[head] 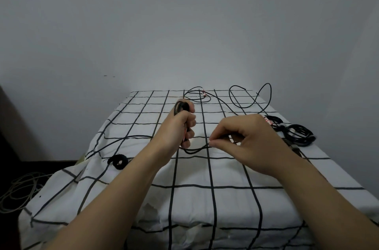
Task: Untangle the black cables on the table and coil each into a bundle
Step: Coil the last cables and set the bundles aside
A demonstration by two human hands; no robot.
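Wall (184, 24): plain grey, filling the whole upper half of the frame in front of you.
Checked cloth (205, 198): white with black grid lines, draped over the table from the middle of the frame down to the lower edge.
Left hand (180, 126): at frame centre, raised off the cloth, your fingers curled tight round a bunch of black cable.
Right hand (242, 135): just right of centre, with your thumb and forefinger pinching a single black strand and the other fingers bent loosely.
Pale cords (20, 190): a loose heap on the dark floor at the lower left, off the table.
Loose cables (242, 104): open black loops lying on the far end of the cloth, above your hands. One of them runs past the far edge.
Bundles (300, 135): two coiled black bundles side by side at the right edge of the cloth, right of your right hand.
Long run (114, 141): a black cable curving across the cloth from your left wrist towards the left edge.
Held loops (180, 106): they stick up out of the top of your left fist.
Strand (196, 149): it sags between your two hands, low over the cloth.
Small coil (119, 160): a tight black roll on the cloth at the left, below the long run.
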